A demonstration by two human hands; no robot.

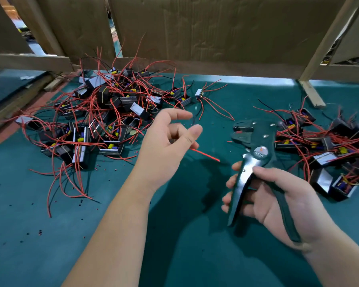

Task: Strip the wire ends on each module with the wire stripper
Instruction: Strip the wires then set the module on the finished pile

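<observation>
Right hand (263, 204) clamped on black metal wire stripper (257, 141), long axis near-upright, nose aimed away up-left, handles through the palm, left hand (168, 146) half-curled alongside, grip unclear

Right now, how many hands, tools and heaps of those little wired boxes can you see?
Hands: 2, left hand, right hand
Tools: 1, the wire stripper
Heaps of modules: 2, left heap, right heap
Total: 5

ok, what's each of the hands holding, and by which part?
Right hand grips the wire stripper by its two handles. Left hand: fingers curled, a red wire pokes out beside them; a hold cannot be told.
</observation>
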